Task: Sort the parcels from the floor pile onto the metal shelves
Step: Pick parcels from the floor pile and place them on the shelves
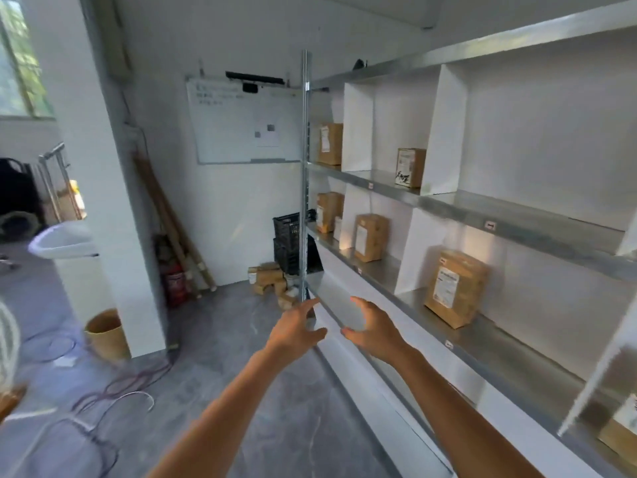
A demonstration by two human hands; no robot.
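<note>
Both my arms reach forward over the grey floor, beside the metal shelves (499,208) on the right. My left hand (296,331) is open, fingers spread, holding nothing. My right hand (374,331) is open too, fingers curled apart, and is empty. A pile of brown cardboard parcels (272,281) lies on the floor in the far corner, well beyond my hands. Several brown parcels stand upright in the shelf compartments, one (455,288) in the nearest middle bay, another (410,167) on the shelf above.
Two stacked black crates (289,243) stand by the shelf's upright post. A whiteboard (244,125) hangs on the far wall. Wooden poles and a red extinguisher (175,281) lean in the corner. A basket (105,334), a white sink (62,239) and loose cables (113,391) lie on the left.
</note>
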